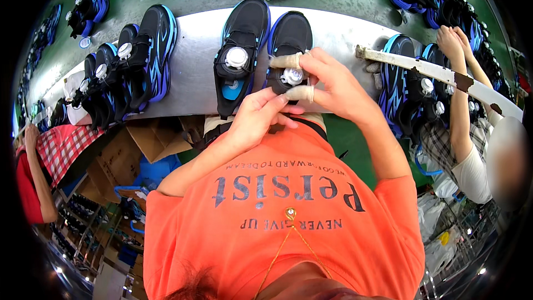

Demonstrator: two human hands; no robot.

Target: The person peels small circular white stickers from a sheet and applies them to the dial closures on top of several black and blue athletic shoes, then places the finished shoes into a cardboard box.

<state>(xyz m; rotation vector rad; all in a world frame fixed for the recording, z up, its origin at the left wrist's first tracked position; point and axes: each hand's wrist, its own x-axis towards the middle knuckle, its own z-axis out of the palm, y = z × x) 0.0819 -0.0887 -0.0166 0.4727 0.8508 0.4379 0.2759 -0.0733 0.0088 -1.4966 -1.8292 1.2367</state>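
Observation:
A black running shoe (290, 32) with a blue-purple sole lies in front of me, toe pointing away. My right hand (337, 82), with pale covers on thumb and index finger, has those two fingers closed around the white round dial (292, 76) on its tongue. Beside the right thumb, at the shoe's heel end, my left hand (256, 115) holds its thumb and fingertips pressed together. What they pinch, if anything, is hidden. The matching shoe (244, 22) lies just to the left, untouched, its white dial (236, 58) and blue insole showing.
Similar shoes (155, 50) stand in a row on the metal bench (194, 33) at left, with more (395, 78) at right. A chipped white bar (411, 62) crosses the right side. Co-workers' arms (458, 78) reach in at both sides. Cardboard boxes (152, 140) sit below left.

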